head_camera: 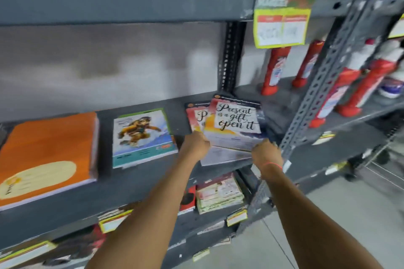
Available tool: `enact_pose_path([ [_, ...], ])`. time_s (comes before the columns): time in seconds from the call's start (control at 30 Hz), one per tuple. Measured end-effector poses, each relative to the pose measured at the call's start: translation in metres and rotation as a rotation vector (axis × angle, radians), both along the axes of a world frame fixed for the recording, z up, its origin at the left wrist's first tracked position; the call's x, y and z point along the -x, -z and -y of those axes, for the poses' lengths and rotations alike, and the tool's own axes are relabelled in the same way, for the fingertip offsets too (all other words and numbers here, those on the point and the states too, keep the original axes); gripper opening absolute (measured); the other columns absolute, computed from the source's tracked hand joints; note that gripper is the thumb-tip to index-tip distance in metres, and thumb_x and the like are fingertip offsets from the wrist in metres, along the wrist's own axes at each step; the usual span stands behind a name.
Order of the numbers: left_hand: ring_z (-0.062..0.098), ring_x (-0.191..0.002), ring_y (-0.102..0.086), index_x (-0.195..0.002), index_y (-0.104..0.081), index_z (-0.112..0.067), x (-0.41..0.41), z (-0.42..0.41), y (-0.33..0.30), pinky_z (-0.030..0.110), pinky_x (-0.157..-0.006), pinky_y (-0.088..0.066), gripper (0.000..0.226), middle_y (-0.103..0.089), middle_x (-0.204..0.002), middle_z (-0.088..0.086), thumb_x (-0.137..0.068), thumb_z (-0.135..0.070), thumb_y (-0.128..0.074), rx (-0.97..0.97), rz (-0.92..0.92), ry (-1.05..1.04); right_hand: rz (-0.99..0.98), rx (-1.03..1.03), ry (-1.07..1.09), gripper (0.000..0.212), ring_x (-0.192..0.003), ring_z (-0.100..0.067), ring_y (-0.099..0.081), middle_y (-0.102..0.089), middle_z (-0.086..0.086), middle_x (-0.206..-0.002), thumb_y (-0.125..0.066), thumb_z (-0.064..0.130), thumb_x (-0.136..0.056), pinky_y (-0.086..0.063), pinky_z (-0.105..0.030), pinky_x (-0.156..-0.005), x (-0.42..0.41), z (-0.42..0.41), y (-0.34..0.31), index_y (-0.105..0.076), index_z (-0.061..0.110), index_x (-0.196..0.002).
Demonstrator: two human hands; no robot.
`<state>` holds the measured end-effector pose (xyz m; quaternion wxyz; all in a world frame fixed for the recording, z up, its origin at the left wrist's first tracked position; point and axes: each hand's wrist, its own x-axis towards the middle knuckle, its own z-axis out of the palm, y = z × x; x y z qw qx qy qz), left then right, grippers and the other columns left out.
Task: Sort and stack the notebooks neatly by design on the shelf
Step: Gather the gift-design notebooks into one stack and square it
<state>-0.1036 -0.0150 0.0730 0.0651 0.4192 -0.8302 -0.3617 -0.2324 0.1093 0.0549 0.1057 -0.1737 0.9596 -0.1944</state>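
On the grey metal shelf [140, 183], at its right end, lies a pile of notebooks with "Present is a gift, open it" covers [237, 119]. My left hand [195, 143] grips the pile's near left corner and my right hand [265, 152] grips its near right corner. The top notebook sits skewed over another of the same design [196, 116], and the pile overhangs the shelf's front edge. A stack with a cartoon-figure cover [142, 135] lies in the middle of the shelf. A thick orange stack [47, 155] lies at the left.
A perforated steel upright [323, 76] stands right beside the pile. Red and white bottles [274, 67] fill the neighbouring shelf to the right. A yellow price sign [282, 26] hangs from the shelf above. More notebooks [218, 194] lie on the shelf below.
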Motion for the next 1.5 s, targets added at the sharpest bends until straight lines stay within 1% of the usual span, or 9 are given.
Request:
enact_pose_path([
  [0.1,0.038,-0.093,-0.064,-0.063,-0.054,-0.001,0.022,-0.001,0.011,0.033,-0.065,-0.042,0.026,-0.064,-0.089,0.029,-0.086,-0.013,-0.049,-0.007,0.038,-0.037,0.066,0.038,0.045,0.039,-0.125,-0.038,-0.045,-0.049,-0.025,-0.133,-0.036,0.007,-0.09,-0.038,-0.041,-0.101,0.017,-0.012,0.004,-0.046,-0.005,-0.125],
  [0.23,0.036,-0.097,-0.063,-0.107,-0.056,0.006,0.033,0.001,0.013,0.034,-0.067,-0.044,0.028,-0.065,-0.109,0.025,-0.084,-0.006,-0.046,0.027,0.047,-0.167,0.167,0.175,0.116,0.034,-0.111,-0.039,-0.057,-0.059,-0.028,-0.122,-0.044,0.006,-0.086,-0.046,-0.039,-0.09,0.033,-0.013,0.009,-0.057,-0.008,-0.115],
  [0.4,0.034,-0.107,-0.06,-0.123,-0.05,0.001,0.043,0.003,0.006,0.036,-0.082,-0.051,0.038,-0.059,-0.124,0.02,-0.086,-0.003,-0.047,-0.104,-0.008,-0.362,0.265,0.229,0.078,0.018,-0.078,-0.03,-0.05,-0.057,-0.022,-0.095,-0.046,0.002,-0.083,-0.04,-0.028,-0.059,0.046,-0.013,0.005,-0.058,-0.005,-0.093],
  [0.6,0.03,-0.101,-0.058,-0.121,-0.051,0.004,0.053,0.002,-0.004,0.029,-0.073,-0.044,0.036,-0.058,-0.123,0.02,-0.085,-0.003,-0.053,-0.205,-0.095,-0.428,0.235,0.293,0.072,0.016,-0.076,-0.03,-0.047,-0.057,-0.027,-0.111,-0.041,-0.001,-0.082,-0.036,-0.027,-0.064,0.05,-0.015,-0.002,-0.055,-0.004,-0.09],
  [0.8,0.034,-0.107,-0.06,-0.114,-0.057,0.005,0.049,0.004,-0.014,0.035,-0.085,-0.05,0.033,-0.062,-0.117,0.02,-0.081,0.002,-0.052,-0.232,-0.249,-0.488,0.185,0.373,0.032,0.026,-0.052,-0.021,-0.039,-0.048,-0.011,-0.068,-0.042,-0.002,-0.08,-0.029,-0.023,-0.048,0.041,-0.012,-0.022,-0.039,0.005,-0.054],
  [0.9,0.031,-0.092,-0.058,-0.081,-0.063,0.003,0.03,0.006,-0.024,0.033,-0.073,-0.045,0.013,-0.062,-0.085,0.014,-0.079,0.007,-0.051,-0.2,-0.35,-0.512,0.203,0.441,0.019,0.033,-0.049,-0.02,-0.033,-0.04,-0.006,-0.052,-0.044,-0.003,-0.079,-0.026,-0.023,-0.047,0.031,-0.005,-0.033,-0.035,0.007,-0.048],
  [1.03,0.021,-0.077,-0.042,-0.051,-0.038,-0.017,-0.02,0.023,-0.032,0.027,-0.063,-0.034,0.037,-0.048,-0.077,0.012,-0.074,0.01,-0.05,-0.159,-0.437,-0.58,0.189,0.509,-0.06,0.028,-0.061,-0.024,-0.036,-0.04,-0.006,-0.054,-0.046,-0.003,-0.076,-0.033,-0.027,-0.056,-0.003,0.023,-0.046,-0.037,0.007,-0.052],
  [1.33,0.02,-0.076,-0.05,-0.054,-0.053,-0.016,-0.23,0.079,-0.071,0.029,-0.066,-0.037,0.024,-0.057,-0.076,0.011,-0.059,0.008,-0.055,-0.055,-0.65,-0.771,0.258,0.691,-0.376,0.026,-0.062,-0.022,-0.046,-0.043,-0.014,-0.057,-0.056,0.003,-0.069,-0.035,-0.03,-0.052,-0.173,0.125,-0.07,-0.044,0.009,-0.047],
  [1.5,0.022,-0.089,-0.057,-0.087,-0.068,-0.001,-0.377,0.111,-0.075,0.029,-0.074,-0.042,0.024,-0.062,-0.09,0.014,-0.068,0.006,-0.056,0.017,-0.643,-0.927,0.333,0.724,-0.521,0.023,-0.064,-0.023,-0.05,-0.048,-0.015,-0.063,-0.057,0.0,-0.068,-0.041,-0.036,-0.058,-0.313,0.178,-0.071,-0.048,0.008,-0.049],
])
